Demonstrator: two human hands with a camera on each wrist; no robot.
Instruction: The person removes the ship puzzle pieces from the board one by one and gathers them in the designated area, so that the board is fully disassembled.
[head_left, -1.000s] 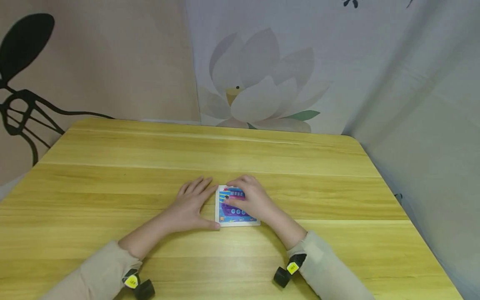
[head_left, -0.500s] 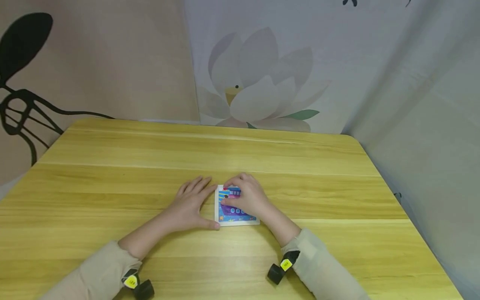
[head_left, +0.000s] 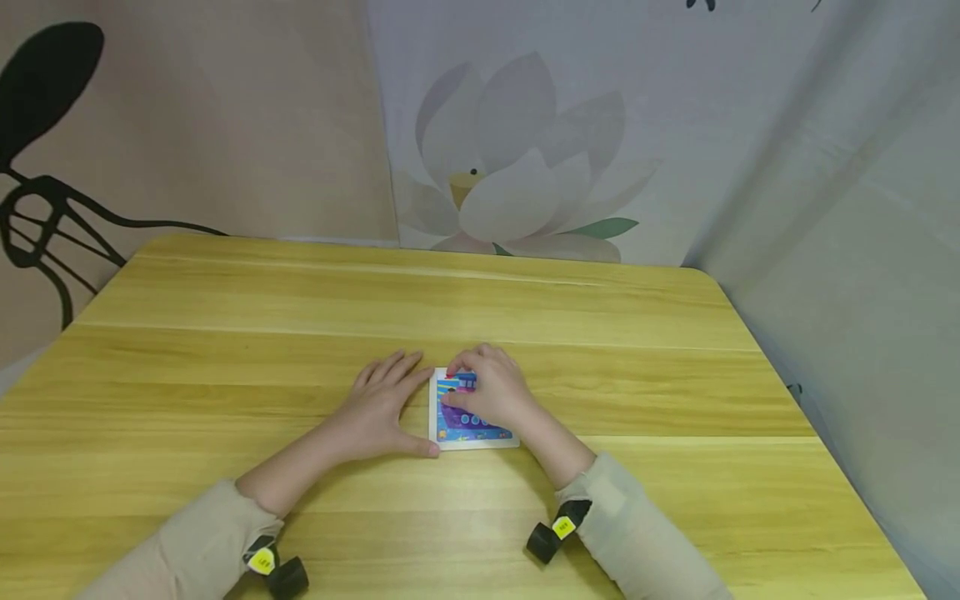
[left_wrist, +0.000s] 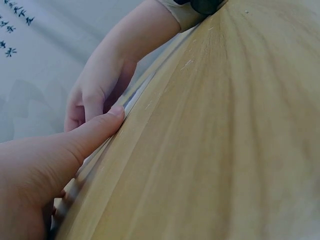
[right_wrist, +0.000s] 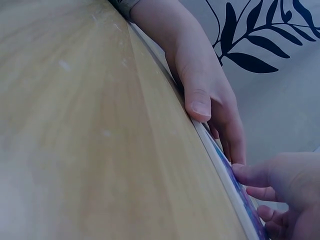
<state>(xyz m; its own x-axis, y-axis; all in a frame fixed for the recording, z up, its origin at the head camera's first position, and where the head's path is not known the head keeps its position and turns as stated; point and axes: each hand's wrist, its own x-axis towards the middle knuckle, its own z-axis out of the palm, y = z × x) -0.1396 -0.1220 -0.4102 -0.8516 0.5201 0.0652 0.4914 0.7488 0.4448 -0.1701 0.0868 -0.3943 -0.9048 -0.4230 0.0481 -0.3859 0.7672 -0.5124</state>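
Note:
A small square picture board with a white border and a purple ship on blue lies flat on the table. At its left edge rests my left hand, fingers spread, with the thumb at the near corner and the index finger by the far one. Over the upper right part bends my right hand, its thumb and index finger apart on the picture and the palm hiding what lies beneath. In the right wrist view, the right thumb meets the printed face close to the board's edge.
The wooden table stretches out around the board. Behind it hangs a pale curtain printed with a large flower. Each wrist wears a strap with a black camera that juts out low over the table.
My right hand and forearm have slid slightly left across the picture. The left hand stays put, and the board keeps its place.

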